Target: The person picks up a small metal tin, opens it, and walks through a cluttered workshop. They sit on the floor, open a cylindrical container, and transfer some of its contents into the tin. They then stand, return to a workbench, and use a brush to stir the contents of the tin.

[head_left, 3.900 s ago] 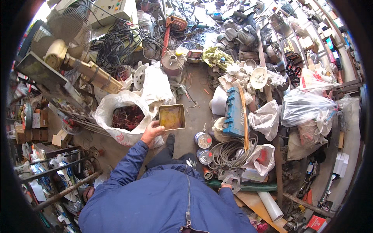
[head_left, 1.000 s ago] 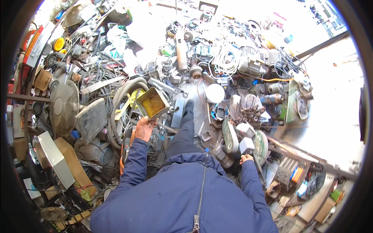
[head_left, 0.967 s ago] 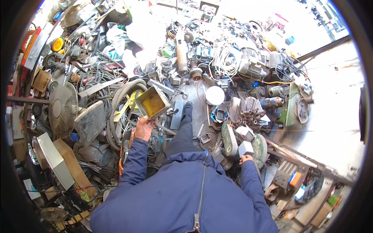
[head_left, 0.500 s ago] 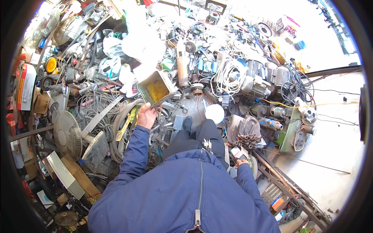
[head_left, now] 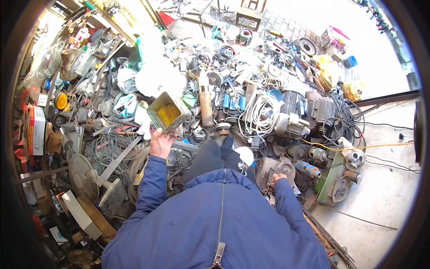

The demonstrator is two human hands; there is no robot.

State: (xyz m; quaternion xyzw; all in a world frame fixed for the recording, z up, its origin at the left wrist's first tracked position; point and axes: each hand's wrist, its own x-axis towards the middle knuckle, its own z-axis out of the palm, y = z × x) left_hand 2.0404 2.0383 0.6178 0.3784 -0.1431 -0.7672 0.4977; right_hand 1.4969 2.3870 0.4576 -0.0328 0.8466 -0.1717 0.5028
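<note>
A square metal tin (head_left: pixel 168 112), open at the top with a yellowish inside, is held at its lower edge by my left hand (head_left: pixel 162 144). It leans toward me over scattered metal parts and cables. My right hand (head_left: pixel 278 178) is curled in front of a stack of rusty metal pieces (head_left: pixel 283 169); anything in its fingers is too small to make out. Between my legs and that stack is a round white lid-like thing (head_left: pixel 245 155), partly covered by my knee.
A dusty fan (head_left: pixel 83 178) lies on the left beside a cable heap. Electric motors (head_left: pixel 324 112) and a coiled white cable (head_left: pixel 261 112) sit ahead to the right. A green bench grinder-like machine (head_left: pixel 330 183) stands on the concrete, with an orange cord (head_left: pixel 376 146) running past it.
My view has tipped forward and my legs have shifted. The tin, still in my left hand, sits slightly further left. My right hand has moved forward to the rusty stack.
</note>
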